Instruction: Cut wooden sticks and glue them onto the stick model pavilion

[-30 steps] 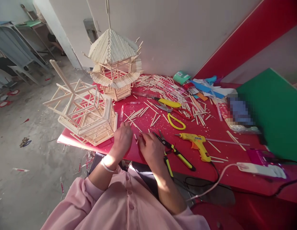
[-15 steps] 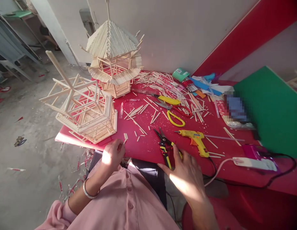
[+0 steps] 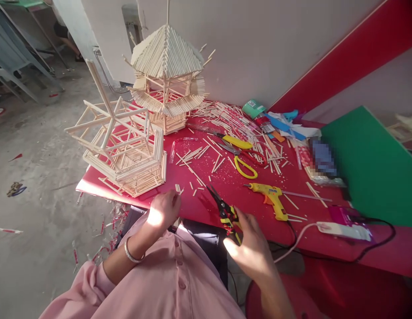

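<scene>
My left hand [image 3: 163, 209] is closed in a pinch on a short wooden stick piece [image 3: 181, 192] at the table's front edge. Several more cut stick pieces [image 3: 194, 192] lie just beyond it. In my right hand [image 3: 251, 239] are pliers [image 3: 223, 208] with black pointed jaws and yellow-and-black handles, tilted toward the far left. Fingers and thumb lie around the handles. Left of my hands stands an open hexagonal stick frame [image 3: 126, 170] with a slanting post. Behind it is a roofed stick pagoda [image 3: 167, 57].
A yellow glue gun [image 3: 270, 197] lies right of the pliers, its cord running off the edge. Yellow-handled scissors [image 3: 244, 167], a yellow-handled cutter [image 3: 237, 141] and loose sticks [image 3: 219, 113] cover the middle. A white power strip [image 3: 343, 230] and green board [image 3: 375, 168] are at right.
My right hand has closed around the pliers and raised them from the table, the jaws swinging leftward. My left hand keeps its pinch on the stick piece. The whole view has shifted slightly.
</scene>
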Demonstrator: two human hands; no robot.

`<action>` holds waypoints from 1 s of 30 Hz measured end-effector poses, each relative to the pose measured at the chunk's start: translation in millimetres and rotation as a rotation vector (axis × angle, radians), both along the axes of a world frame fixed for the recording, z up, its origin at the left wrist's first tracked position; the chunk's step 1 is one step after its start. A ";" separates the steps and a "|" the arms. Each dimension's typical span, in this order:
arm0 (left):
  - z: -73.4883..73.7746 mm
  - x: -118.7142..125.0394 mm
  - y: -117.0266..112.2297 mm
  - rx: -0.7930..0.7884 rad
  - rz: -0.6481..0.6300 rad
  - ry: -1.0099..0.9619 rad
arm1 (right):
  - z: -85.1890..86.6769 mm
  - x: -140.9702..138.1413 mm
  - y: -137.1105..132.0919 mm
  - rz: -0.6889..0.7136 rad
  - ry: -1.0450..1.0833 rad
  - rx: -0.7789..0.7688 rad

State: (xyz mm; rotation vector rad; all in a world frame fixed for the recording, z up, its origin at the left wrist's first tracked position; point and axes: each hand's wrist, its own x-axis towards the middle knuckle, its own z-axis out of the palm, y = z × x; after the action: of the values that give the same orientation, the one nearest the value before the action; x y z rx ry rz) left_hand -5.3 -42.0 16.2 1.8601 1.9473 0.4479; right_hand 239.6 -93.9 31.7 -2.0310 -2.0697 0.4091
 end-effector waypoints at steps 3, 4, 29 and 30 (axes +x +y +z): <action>5.7 5.0 7.8 -0.066 -0.011 -0.033 | 2.0 -14.7 11.2 0.032 -0.145 0.027; 7.3 7.0 9.7 -0.086 -0.012 -0.014 | 3.4 -18.2 15.5 0.039 -0.215 0.038; 9.9 5.0 12.8 -0.163 0.012 0.172 | -2.0 10.1 18.0 0.002 -0.279 0.211; 10.7 4.5 13.1 -0.173 0.016 0.173 | 0.3 6.7 20.4 0.025 -0.254 0.255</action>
State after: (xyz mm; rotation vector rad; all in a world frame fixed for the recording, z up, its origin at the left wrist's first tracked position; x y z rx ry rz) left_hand -0.8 -29.0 26.9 1.8255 2.0411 0.1212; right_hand 246.4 -73.6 32.0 -1.9896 -2.1591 -0.1124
